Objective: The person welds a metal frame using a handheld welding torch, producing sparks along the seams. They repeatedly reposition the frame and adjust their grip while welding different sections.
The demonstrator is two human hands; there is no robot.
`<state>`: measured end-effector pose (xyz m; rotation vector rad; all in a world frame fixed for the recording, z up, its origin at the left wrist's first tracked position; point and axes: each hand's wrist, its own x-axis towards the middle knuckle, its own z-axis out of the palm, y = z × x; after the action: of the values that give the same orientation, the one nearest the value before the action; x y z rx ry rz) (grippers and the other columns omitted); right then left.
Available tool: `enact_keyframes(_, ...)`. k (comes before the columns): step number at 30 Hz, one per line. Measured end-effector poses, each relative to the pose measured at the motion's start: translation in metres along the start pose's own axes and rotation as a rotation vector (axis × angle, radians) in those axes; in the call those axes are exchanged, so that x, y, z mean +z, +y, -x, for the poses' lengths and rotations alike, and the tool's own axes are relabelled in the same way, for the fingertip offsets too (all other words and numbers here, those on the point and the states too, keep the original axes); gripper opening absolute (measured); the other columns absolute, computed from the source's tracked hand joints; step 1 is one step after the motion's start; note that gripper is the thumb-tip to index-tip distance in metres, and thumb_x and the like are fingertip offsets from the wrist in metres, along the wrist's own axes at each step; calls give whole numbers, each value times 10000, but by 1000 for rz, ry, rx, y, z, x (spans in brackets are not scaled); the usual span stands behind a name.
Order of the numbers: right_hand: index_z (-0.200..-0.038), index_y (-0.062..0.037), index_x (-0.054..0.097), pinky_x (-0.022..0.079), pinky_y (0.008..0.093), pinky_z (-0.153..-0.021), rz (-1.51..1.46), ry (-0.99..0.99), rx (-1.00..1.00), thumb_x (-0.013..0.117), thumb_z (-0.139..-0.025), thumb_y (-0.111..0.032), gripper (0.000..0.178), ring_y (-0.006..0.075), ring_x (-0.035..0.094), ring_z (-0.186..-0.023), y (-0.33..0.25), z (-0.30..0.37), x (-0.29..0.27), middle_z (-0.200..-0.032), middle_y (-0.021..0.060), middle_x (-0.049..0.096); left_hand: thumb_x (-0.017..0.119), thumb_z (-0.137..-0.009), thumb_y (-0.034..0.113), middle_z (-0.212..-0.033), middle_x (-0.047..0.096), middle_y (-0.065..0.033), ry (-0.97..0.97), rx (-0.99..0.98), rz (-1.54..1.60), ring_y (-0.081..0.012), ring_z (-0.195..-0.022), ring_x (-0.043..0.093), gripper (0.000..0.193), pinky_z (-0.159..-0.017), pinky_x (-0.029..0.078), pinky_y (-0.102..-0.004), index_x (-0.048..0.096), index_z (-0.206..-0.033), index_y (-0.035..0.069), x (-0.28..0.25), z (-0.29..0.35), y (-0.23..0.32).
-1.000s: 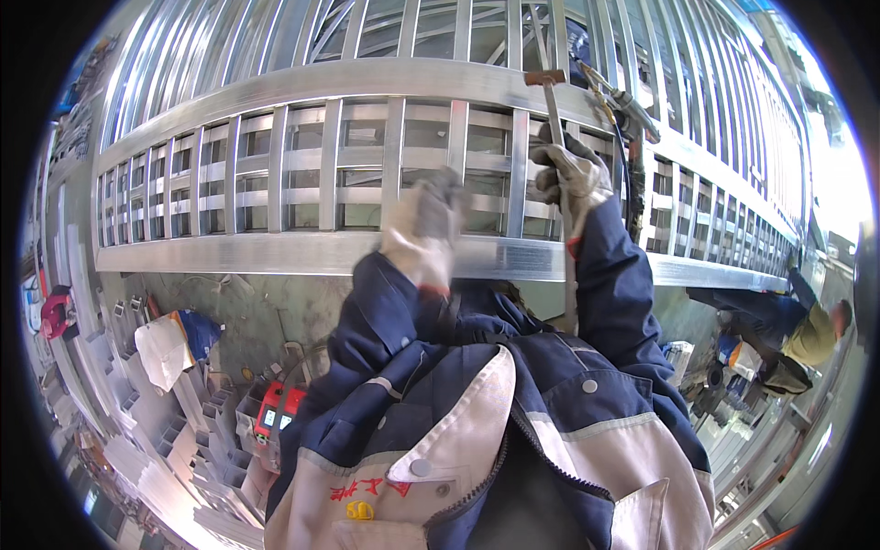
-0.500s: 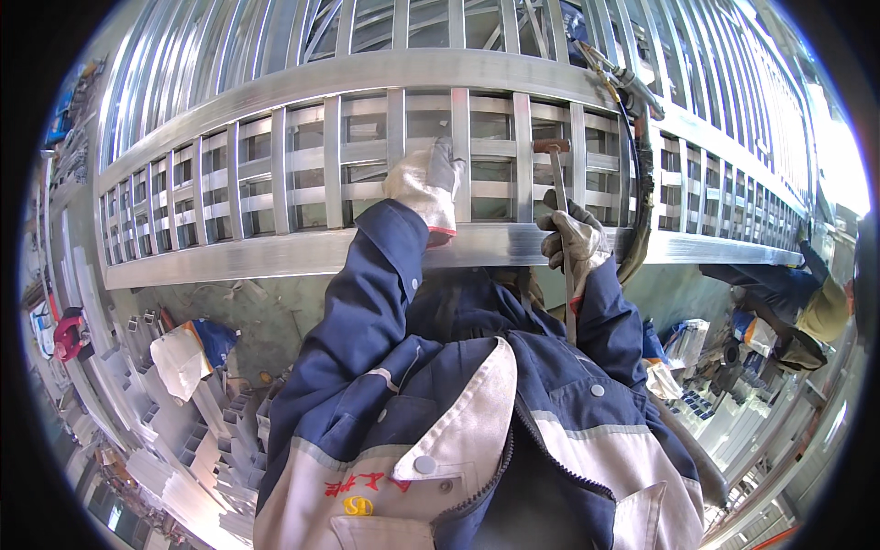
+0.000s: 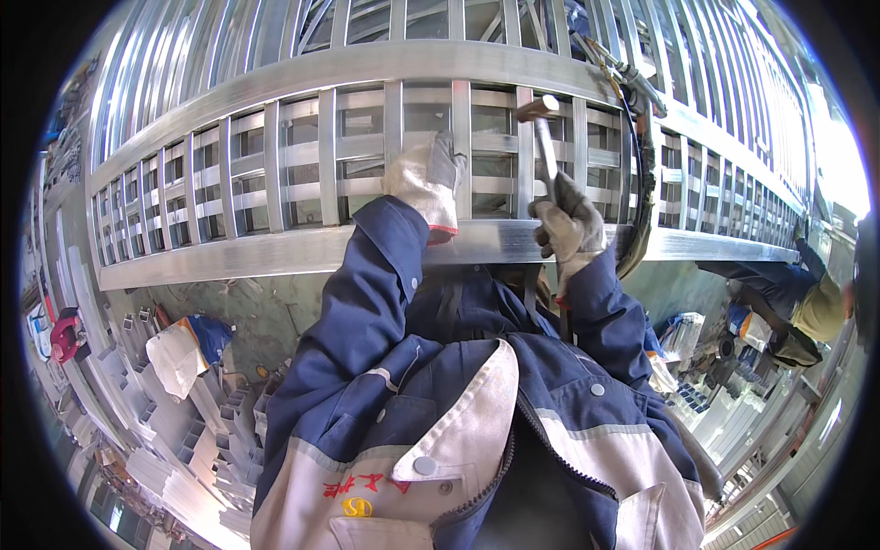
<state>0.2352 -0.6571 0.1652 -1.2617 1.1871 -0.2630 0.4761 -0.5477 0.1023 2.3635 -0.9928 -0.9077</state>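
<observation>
A large frame of shiny metal bars point(image 3: 220, 263) spans the view ahead of me, with upright bars crossing flat cross-pieces. My left hand point(image 3: 429, 179), in a white and grey work glove, is closed against an upright bar with a reddish mark near its top point(image 3: 461, 115). Some of its fingers are hidden behind the glove's back. To its right, my gloved right hand point(image 3: 570, 223) grips a hammer point(image 3: 547, 156) by the handle, just above the front rail. The brownish hammer head points away from me, over the bars.
A dark hose bundle point(image 3: 647, 174) hangs over the frame right of the hammer. Another person point(image 3: 816, 307) is at the far right edge. On the floor at left lie a white-and-blue bag point(image 3: 179, 357) and many metal profiles point(image 3: 165, 477); a red tool point(image 3: 66, 337) is beyond them.
The hammer has risen and tilted left, its head now farther from me and higher in view. My right hand has turned with it. My left hand stays at the same bar.
</observation>
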Motion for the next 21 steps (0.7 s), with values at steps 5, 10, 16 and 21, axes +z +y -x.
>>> enact_keyframes(5,-1714,-59,594,495,263,-528,63,-189,-78,768,-1031,-248,729,98,661,-657,0,-11,17,-1033,14,774,702,-1124,407,-1145,851,-236,-107,-201,205,-441,-981,815,537,-887,631,-523,708,-1568,105,4,-4,-3)
enact_keyframes(10,-1695,-73,617,514,271,-477,-10,-96,28,730,-1069,-192,647,127,681,-622,2,-7,-9,-1050,66,809,698,-1129,405,-1114,851,-228,33,-86,105,-383,-924,825,544,-866,634,-492,707,-1572,89,12,-2,-5)
enact_keyframes(16,-1643,-58,655,556,300,-448,-112,20,190,766,-1098,-183,570,165,720,-595,16,-11,-49,-1057,125,842,702,-1148,359,-1034,838,-206,-23,-73,77,-305,-875,787,531,-826,602,-453,690,-1599,78,14,-7,-6)
enact_keyframes(21,-1569,-63,697,552,324,-424,-207,-50,272,797,-1065,-166,525,180,726,-576,35,-15,-53,-1019,122,842,740,-1148,308,-964,807,-150,-73,-158,169,-234,-773,724,386,-739,576,-422,760,-1457,76,10,-8,-1)
